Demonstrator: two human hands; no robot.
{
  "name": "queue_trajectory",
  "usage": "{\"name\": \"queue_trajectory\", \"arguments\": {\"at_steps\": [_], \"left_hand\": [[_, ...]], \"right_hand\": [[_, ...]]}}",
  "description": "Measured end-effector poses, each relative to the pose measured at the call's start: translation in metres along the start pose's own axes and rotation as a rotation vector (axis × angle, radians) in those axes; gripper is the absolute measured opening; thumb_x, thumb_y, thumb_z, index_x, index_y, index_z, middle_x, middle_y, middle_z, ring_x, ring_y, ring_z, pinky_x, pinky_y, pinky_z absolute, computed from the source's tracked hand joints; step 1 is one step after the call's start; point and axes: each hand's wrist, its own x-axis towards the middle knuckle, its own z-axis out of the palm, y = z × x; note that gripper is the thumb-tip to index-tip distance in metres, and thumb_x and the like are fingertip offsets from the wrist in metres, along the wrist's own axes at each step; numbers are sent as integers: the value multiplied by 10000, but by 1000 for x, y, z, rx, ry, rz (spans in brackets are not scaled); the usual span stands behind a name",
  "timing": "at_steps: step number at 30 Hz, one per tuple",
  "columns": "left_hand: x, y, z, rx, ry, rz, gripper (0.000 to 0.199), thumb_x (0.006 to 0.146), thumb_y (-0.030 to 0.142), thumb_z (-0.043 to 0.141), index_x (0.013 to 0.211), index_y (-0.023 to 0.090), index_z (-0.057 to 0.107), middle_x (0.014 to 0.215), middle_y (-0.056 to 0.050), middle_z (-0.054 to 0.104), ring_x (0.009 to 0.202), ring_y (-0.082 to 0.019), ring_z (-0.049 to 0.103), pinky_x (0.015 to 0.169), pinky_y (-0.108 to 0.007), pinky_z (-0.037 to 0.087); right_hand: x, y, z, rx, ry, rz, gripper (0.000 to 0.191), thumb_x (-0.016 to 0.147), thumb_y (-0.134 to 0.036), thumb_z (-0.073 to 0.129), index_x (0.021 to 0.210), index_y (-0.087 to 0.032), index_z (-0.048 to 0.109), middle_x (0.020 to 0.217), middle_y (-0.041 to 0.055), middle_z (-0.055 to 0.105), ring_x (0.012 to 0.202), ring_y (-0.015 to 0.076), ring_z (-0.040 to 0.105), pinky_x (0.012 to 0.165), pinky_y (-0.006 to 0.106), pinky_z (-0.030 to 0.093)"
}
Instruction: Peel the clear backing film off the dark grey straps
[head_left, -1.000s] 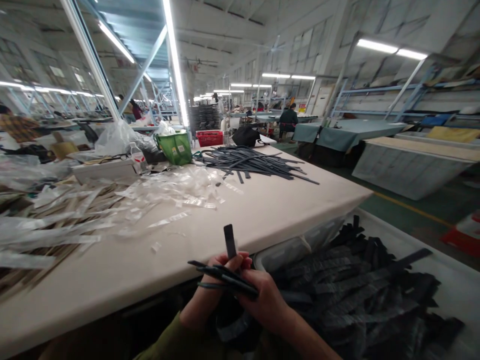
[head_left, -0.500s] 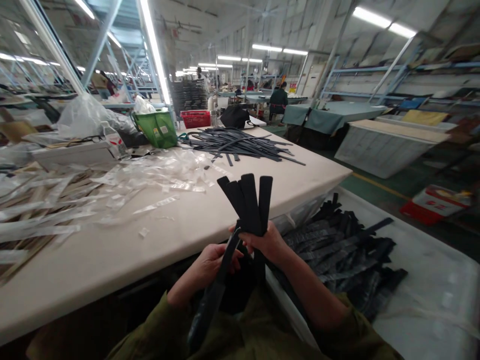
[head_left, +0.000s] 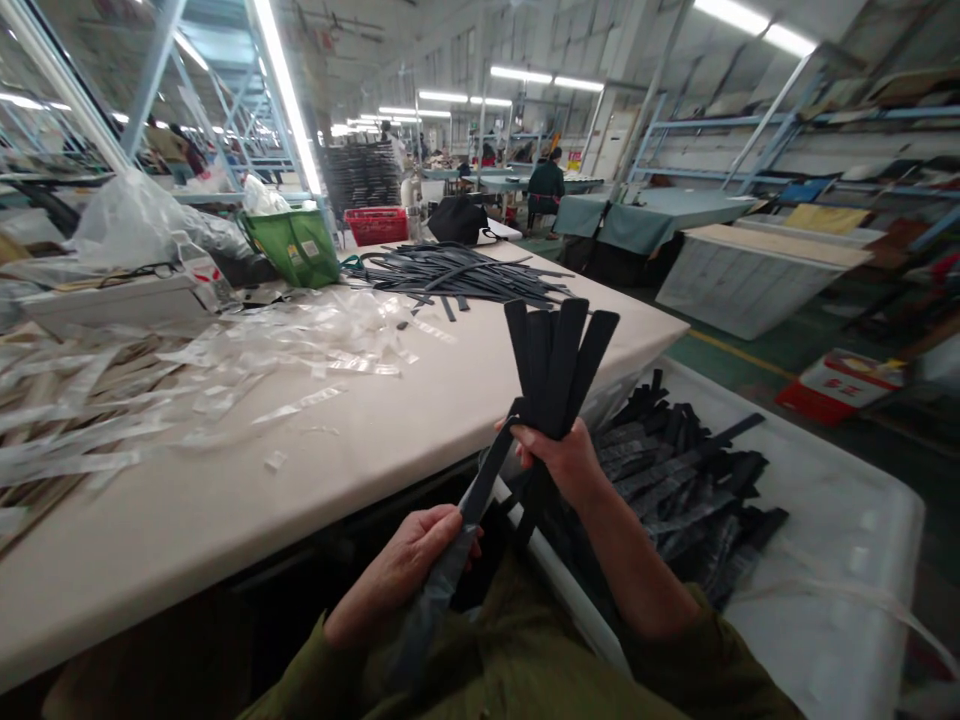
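Observation:
My right hand (head_left: 564, 462) is closed round several flat black strips (head_left: 561, 365), whose rounded ends fan out above the fist. One more black strip (head_left: 491, 470) runs from that fist down to the left. Around its lower part, my left hand (head_left: 420, 552) pinches clear plastic film (head_left: 442, 580), which hangs toward my lap, blurred. Whether the left fingers grip the strip through the film is hard to see. Beside my right arm, a white plastic bin (head_left: 832, 540) holds a heap of black strips (head_left: 690, 480), many with shiny film on them.
On the pale table (head_left: 360, 450) lie a pile of black strips (head_left: 465, 270) and scattered clear film pieces (head_left: 322, 340). A green bag (head_left: 296, 245), a red basket (head_left: 375, 226) and a black bag (head_left: 456, 220) stand behind. One person (head_left: 546, 185) sits farther off.
My right hand has moved up and right with the fanned strips. My left hand has shifted down along the single strip, and the distance between the hands has grown.

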Motion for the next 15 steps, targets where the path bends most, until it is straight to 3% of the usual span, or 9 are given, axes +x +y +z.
{"name": "queue_trajectory", "arguments": {"at_steps": [3,7,15], "left_hand": [[-7,-1,3,49,-10,-3,544,922,624,450,894,136,689,821,-78,684,710,-168,597,624,-246,435],[-11,4,5,145,-48,85,436,887,567,566,1006,159,667,915,-67,676,801,-187,592,689,-255,454],[-15,-22,14,248,-19,-73,549,849,657,528,703,139,640,599,16,503,547,-109,390,521,-233,294]], "right_hand": [[-1,1,-1,-21,-4,6,258,722,-375,711,754,-124,764,457,-22,572,417,114,510,431,234,411],[-3,1,-1,-9,31,-9,265,728,-374,700,772,-119,760,468,-23,576,416,106,503,428,227,410],[-16,9,-26,-39,100,-27,241,729,-379,717,713,-139,707,488,-15,601,412,121,538,433,240,451]]}}
